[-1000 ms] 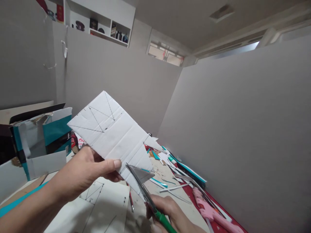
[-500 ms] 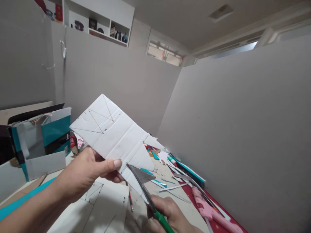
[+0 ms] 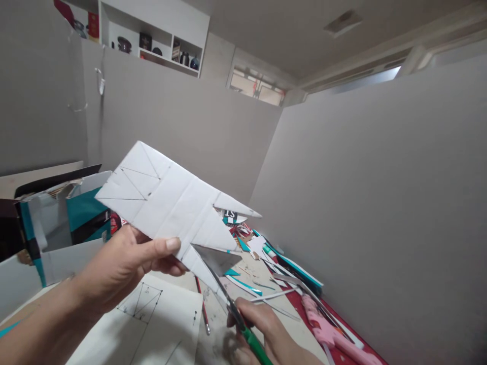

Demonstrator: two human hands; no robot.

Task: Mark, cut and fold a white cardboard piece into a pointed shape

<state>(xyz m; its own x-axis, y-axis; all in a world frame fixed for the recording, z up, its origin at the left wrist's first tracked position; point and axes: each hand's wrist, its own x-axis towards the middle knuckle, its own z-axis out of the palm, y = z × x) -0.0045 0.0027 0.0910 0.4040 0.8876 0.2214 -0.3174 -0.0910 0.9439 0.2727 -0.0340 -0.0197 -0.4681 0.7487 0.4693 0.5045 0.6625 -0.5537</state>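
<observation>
White cardboard (image 3: 171, 200) is gripped by the left hand (image 3: 139, 253); beyond its thumb (image 3: 171, 245), green-handled scissors (image 3: 251, 340) by the right hand (image 3: 268, 329).

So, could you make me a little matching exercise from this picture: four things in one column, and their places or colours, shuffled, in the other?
Things
1. Notched card
2. Scissors
3. Glue gun
4. Pencil

Places or colours
A. Green-handled, in the right hand
B. Lying by a corner of the marked sheet
C. White, held in the left hand
D. Pink, lying to the right of both hands

Pairs: 1-C, 2-A, 3-D, 4-B
</observation>
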